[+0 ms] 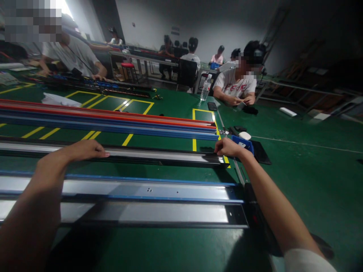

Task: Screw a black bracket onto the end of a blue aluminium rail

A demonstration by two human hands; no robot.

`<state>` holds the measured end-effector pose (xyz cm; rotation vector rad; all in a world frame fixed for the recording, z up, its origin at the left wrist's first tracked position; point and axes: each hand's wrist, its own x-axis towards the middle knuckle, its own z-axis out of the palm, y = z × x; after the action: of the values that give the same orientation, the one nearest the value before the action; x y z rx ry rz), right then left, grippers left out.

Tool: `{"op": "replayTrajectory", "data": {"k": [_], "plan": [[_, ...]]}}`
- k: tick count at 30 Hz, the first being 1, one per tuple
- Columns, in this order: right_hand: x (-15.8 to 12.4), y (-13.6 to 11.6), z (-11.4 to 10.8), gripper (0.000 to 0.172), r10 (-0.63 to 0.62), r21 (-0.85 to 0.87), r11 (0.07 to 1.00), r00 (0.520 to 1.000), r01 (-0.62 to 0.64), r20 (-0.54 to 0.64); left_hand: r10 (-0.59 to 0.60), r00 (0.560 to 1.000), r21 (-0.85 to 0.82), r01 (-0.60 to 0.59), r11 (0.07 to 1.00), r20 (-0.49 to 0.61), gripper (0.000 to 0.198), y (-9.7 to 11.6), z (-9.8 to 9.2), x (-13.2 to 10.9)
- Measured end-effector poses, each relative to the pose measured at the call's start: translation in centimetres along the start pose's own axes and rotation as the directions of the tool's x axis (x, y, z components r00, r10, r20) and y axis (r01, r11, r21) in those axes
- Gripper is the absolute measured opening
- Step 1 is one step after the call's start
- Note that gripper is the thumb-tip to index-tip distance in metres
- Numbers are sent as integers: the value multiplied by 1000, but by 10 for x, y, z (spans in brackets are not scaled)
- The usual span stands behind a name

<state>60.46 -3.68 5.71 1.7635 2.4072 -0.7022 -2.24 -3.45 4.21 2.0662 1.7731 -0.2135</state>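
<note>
A long black metal channel profile (170, 155) with a pale inner face runs across the green table (170, 241). My left hand (85, 149) grips it along its far edge, fingers bent over the rim. Near the profile's right end, my right hand (228, 147) pinches the same far edge. Closer to me lie a blue-edged silver profile (164, 190) with small holes and a black-edged silver profile (159, 214). Beyond the held piece rest a blue profile (170, 131) and a red profile (159, 119), parallel to it.
Right of the profile ends sit a blue bin (244, 145), a white rounded object (244, 136) and a black flat pad (261, 153). A water bottle (206, 87) and a phone-like black object (212, 106) stand farther back. Co-workers sit across the table and behind it.
</note>
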Motion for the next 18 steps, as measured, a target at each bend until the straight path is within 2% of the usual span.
{"op": "replayTrajectory", "data": {"k": [2, 7, 13, 18], "plan": [[0, -1, -1, 18, 0, 24, 1000, 1000, 0, -1, 3, 997, -15, -2, 1000, 80, 70, -1, -1, 0], [0, 0, 0, 7, 7, 85, 996, 1000, -6, -9, -4, 989, -29, 9, 1000, 145, 67, -2, -2, -2], [0, 1, 0, 21, 20, 136, 990, 1000, -19, -3, -13, 983, -24, 17, 1000, 185, 60, 0, -3, -5], [-2, -2, -2, 24, 29, 166, 985, 999, -36, 46, -17, 979, -23, 23, 999, 205, 58, 1, -3, -8]]}}
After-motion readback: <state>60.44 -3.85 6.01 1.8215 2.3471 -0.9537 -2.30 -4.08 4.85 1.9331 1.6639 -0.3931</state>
